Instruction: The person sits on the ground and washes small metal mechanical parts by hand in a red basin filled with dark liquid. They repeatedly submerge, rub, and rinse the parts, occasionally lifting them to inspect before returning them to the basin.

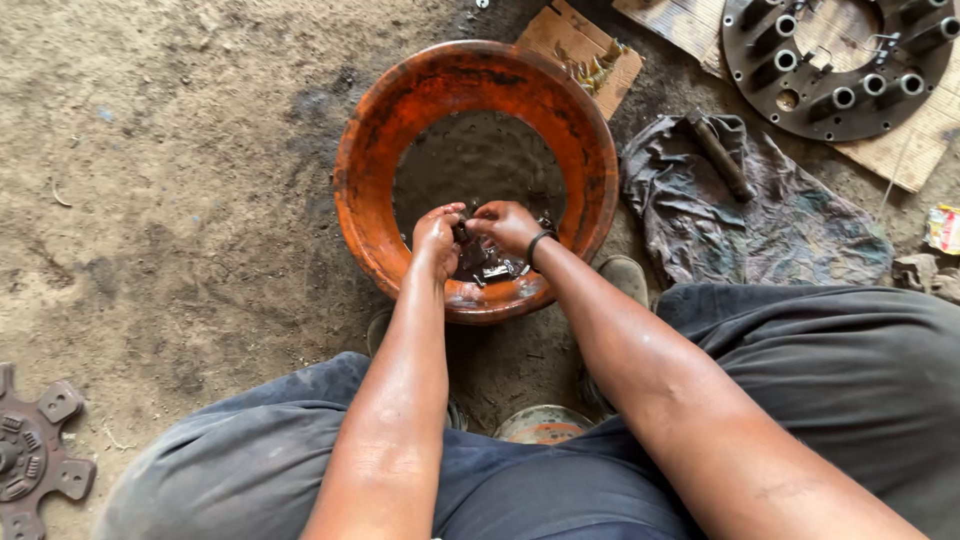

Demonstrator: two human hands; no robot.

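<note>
Both hands work inside the round orange metal basin point(372, 150), seen from the head view. Left hand point(437, 232) is curled, its fingers closed around a small dark metal part point(461, 232) held between the two hands. Right hand point(508, 225), with a black band at the wrist, meets it from the other side, fingertips pinching the same part. Below the hands, more small dark metal pieces point(487, 266) lie in dark liquid at the near side of the basin's bottom. Both forearms are wet and shiny.

The basin stands on bare dirt ground point(170, 170) between the person's knees. Just right of the basin lies a crumpled grey cloth point(800, 225) with a dark metal rod point(722, 157) resting on it. At top right a round dark metal plate with short tubes point(835, 60) sits on wooden boards point(925, 140). A toothed metal disc point(35, 455) lies at the lower left edge.
</note>
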